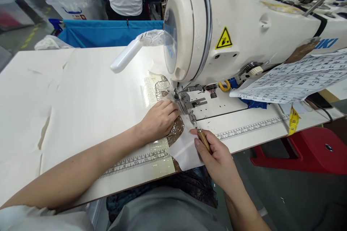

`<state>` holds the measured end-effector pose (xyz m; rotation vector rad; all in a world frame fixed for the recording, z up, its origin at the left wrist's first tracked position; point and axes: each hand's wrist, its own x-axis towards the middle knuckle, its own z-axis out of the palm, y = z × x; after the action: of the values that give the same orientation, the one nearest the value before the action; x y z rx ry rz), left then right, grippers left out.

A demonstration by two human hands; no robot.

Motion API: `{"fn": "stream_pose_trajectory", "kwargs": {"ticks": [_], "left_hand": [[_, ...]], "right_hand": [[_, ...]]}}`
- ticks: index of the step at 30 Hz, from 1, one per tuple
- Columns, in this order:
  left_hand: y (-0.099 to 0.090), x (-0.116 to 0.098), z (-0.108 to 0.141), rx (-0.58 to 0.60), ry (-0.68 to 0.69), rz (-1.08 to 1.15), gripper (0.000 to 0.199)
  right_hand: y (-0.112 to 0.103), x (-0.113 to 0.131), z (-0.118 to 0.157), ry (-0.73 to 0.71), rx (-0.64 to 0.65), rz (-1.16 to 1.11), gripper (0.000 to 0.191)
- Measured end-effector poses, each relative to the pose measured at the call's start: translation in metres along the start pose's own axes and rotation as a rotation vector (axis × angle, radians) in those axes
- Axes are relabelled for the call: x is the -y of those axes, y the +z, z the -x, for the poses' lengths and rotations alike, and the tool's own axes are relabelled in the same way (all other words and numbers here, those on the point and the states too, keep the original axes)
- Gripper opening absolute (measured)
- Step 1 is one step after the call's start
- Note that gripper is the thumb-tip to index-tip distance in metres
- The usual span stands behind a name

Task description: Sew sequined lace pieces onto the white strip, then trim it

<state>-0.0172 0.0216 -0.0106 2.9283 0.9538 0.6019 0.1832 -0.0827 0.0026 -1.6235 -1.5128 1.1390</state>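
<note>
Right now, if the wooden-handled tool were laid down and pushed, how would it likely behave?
The wooden-handled tool may roll, since its handle looks rounded. It should feel stiff, given the slender metal shaft. It is probably light, looking slim in the grip of the right hand.

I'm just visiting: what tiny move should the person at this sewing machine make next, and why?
Perhaps nudge the pale sheet lightly with the wooden-handled tool: the right hand holds it, metal end toward the stitching area of the sewing machine, while the left hand lies over the glittery brown piece.
</note>
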Motion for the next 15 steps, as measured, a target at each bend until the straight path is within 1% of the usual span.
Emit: {"fn": "stream_pose_trajectory", "kwargs": {"ticks": [4, 8, 12, 15], "left_hand": [[0.003, 0.003, 0.000, 0.000, -0.023, -0.032, 0.032], [0.005, 0.004, 0.000, -0.016, -0.043, -0.070, 0.034], [0.007, 0.005, -0.001, -0.007, -0.068, -0.096, 0.036], [0.008, 0.005, -0.002, 0.014, -0.086, -0.101, 0.037]], "right_hand": [[0.002, 0.002, -0.007, -0.043, 0.009, -0.001, 0.037], [0.004, 0.004, -0.014, -0.090, -0.032, 0.083, 0.034], [0.006, 0.007, -0.019, -0.149, -0.077, 0.142, 0.030], [0.007, 0.006, -0.017, -0.203, -0.061, 0.182, 0.030]]}}
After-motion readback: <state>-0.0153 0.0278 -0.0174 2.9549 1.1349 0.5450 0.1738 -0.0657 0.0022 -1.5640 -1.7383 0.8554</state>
